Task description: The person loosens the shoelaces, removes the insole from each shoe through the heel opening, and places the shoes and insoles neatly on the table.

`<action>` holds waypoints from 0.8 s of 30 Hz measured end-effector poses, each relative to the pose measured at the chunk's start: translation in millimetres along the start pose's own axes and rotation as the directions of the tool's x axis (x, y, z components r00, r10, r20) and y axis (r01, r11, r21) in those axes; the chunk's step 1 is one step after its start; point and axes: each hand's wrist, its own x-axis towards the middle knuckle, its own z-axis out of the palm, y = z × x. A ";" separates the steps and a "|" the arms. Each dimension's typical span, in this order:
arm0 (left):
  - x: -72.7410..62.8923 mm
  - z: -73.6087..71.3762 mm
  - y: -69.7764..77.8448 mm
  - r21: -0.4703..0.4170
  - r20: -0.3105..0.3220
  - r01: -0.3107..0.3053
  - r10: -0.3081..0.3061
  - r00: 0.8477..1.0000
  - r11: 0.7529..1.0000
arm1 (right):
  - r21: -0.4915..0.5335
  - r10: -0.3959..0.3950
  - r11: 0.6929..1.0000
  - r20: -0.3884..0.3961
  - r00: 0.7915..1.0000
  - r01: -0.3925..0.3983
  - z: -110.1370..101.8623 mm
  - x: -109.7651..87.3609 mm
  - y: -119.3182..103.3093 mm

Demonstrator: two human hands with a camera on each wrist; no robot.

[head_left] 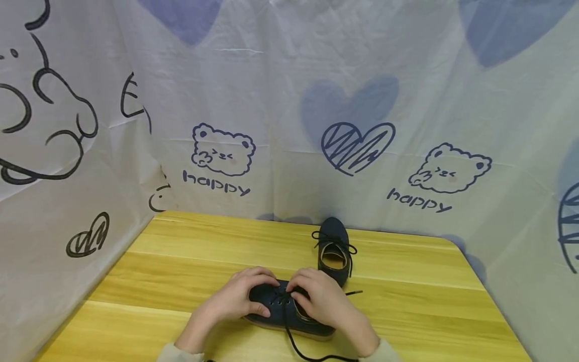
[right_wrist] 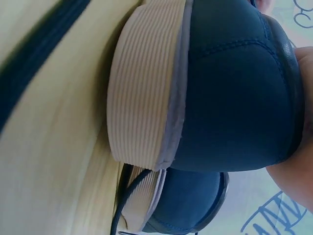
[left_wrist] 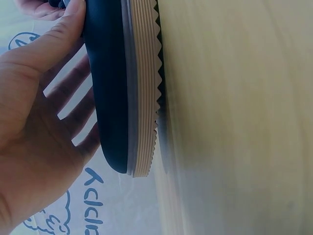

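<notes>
Head view: left hand point(head_left: 243, 293), loosely curved, grips a dark shoe point(head_left: 274, 312); right hand point(head_left: 322, 295) pinches its lace point(head_left: 285, 318).

We see a low navy shoe point(head_left: 275, 317) lying with its pale, ribbed sole down, its toe between the thumb and fingers of the left hand point(head_left: 242, 297), its heel end beneath the right hand point(head_left: 320, 295). We find its dark lace point(head_left: 295, 347) pinched by the right fingertips at the eyelets, one loose length trailing over the near side below them.
</notes>
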 end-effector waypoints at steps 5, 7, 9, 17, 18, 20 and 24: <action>-1.1 -0.5 0.0 -0.005 -0.003 0.005 -0.005 1.000 1.000 | 0.048 0.005 0.999 -0.034 0.999 -0.004 3.7 -0.3 2.6; -1.3 -0.2 -0.1 -0.003 -0.008 0.002 -0.002 1.000 1.000 | 0.074 0.012 0.997 -0.051 0.999 -0.008 4.8 -0.6 2.8; -1.5 0.4 -0.4 0.004 -0.013 -0.003 0.003 1.000 1.000 | 0.099 0.022 0.995 -0.066 0.998 -0.015 5.7 -1.1 2.9; -1.0 1.2 -1.7 0.000 -0.015 -0.001 0.001 1.000 1.000 | 0.207 0.061 0.978 -0.083 0.995 -0.043 8.7 -2.4 5.4; -0.8 0.9 -1.5 -0.003 -0.014 0.001 -0.001 1.000 1.000 | 0.226 0.066 0.973 -0.085 0.994 -0.045 8.8 -2.4 5.9; -0.4 0.5 -1.4 -0.006 -0.013 0.005 -0.005 1.000 1.000 | 0.265 0.079 0.963 -0.090 0.993 -0.053 9.1 -2.4 7.0; -0.3 0.1 -0.8 -0.003 -0.010 0.014 -0.014 1.000 1.000 | 0.331 0.118 0.941 -0.109 0.987 -0.075 9.7 -1.9 8.9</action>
